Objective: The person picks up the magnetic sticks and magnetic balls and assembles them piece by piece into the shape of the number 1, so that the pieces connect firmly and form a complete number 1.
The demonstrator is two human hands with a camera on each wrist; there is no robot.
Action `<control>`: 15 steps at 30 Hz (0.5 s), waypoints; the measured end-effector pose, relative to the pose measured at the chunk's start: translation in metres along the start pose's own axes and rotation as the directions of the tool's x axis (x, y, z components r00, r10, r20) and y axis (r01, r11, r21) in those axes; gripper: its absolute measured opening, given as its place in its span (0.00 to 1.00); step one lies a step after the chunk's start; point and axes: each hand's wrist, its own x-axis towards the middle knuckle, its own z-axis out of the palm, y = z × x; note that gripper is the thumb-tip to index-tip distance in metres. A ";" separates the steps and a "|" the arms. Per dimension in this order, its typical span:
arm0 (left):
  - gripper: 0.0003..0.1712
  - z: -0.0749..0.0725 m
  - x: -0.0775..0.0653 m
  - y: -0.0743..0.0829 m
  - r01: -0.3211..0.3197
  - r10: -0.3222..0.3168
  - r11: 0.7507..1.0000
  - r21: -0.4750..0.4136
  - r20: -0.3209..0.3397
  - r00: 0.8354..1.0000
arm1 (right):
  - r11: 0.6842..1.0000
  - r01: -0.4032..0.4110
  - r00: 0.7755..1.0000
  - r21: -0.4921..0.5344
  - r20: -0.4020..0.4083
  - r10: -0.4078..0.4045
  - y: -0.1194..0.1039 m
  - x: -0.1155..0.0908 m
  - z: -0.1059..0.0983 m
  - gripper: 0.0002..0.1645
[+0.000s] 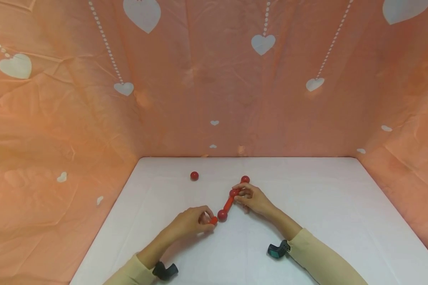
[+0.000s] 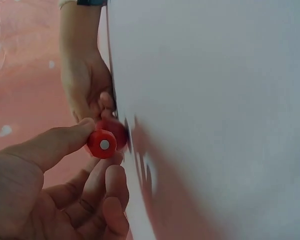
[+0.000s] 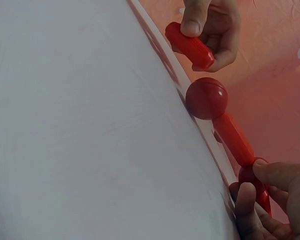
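Note:
My left hand [image 1: 190, 222] pinches a short red rod [image 3: 190, 46] between thumb and fingers. A round silvery spot marks the rod's end in the left wrist view. In front of it lies a chain of red balls and rods, slanting away to the right. Its near ball [image 1: 222, 215] is close to the held rod, with a small gap in the right wrist view. A red rod [image 3: 233, 140] links that ball to the middle ball [image 1: 234, 192], which my right hand [image 1: 257, 201] grips. The far ball [image 1: 245, 179] sits beyond the right fingers, which partly hide the second rod.
A loose red ball [image 1: 194, 175] rests toward the back of the white table [image 1: 306, 190]. Orange cloth [image 1: 228, 91] printed with white hearts hangs along the back and sides. Each wrist wears a dark camera mount [image 1: 279, 249].

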 end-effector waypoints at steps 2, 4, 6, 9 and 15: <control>0.14 0.003 0.000 0.001 0.007 -0.007 1.000 -0.025 0.001 1.000 | 1.000 0.002 1.000 0.001 0.000 -0.002 0.000 0.000 0.000 0.22; 0.14 0.006 0.001 0.001 0.018 -0.018 0.999 -0.043 -0.001 1.000 | 1.000 0.004 1.000 0.002 0.000 -0.004 0.000 0.000 0.000 0.22; 0.14 0.009 0.001 0.001 0.024 -0.025 0.998 -0.059 -0.002 1.000 | 1.000 0.007 1.000 0.006 -0.001 -0.007 0.000 0.000 0.000 0.22; 0.14 0.012 0.001 0.002 0.031 -0.031 0.997 -0.076 -0.003 1.000 | 1.000 0.013 1.000 0.007 0.000 -0.013 0.000 0.000 0.000 0.22; 0.15 0.018 0.001 0.003 0.051 -0.051 0.995 -0.085 0.001 0.999 | 1.000 0.013 1.000 0.007 0.002 -0.013 0.001 0.000 0.000 0.22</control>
